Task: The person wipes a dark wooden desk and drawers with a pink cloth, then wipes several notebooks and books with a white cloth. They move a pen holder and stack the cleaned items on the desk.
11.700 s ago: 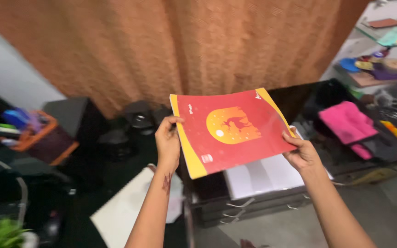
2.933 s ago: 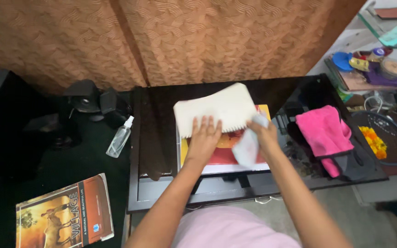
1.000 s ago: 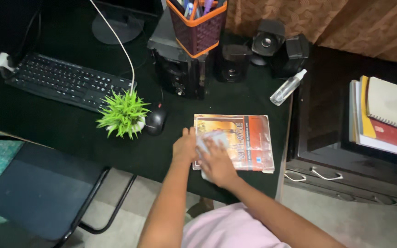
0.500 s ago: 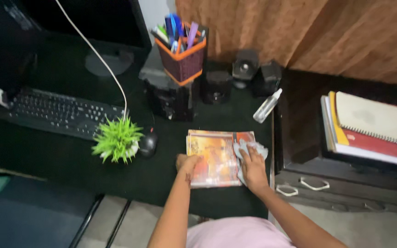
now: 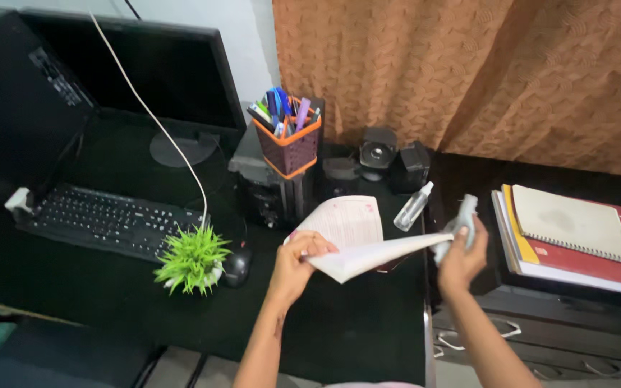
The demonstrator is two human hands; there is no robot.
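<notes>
left hand [image 5: 297, 260] at lower centre gripping a lifted book [image 5: 357, 241] by its near corner, right hand [image 5: 461, 255] closed around a pale cloth [image 5: 461, 223] at the book's right edge, spray bottle [image 5: 412, 207] just behind, green plant [image 5: 192, 259] at left, stacked notebooks [image 5: 576, 230] at right

I see a dark desk [image 5: 95, 302], an orange-brown patterned curtain [image 5: 468, 72] behind it, a pale wall [image 5: 203, 14] top left, and a dark drawer cabinet [image 5: 540, 338] on the right. Lighting is dim and even.

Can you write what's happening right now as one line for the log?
left hand: holds book lifted off desk | right hand: grips cloth at book's edge | spray bottle: behind book
</notes>
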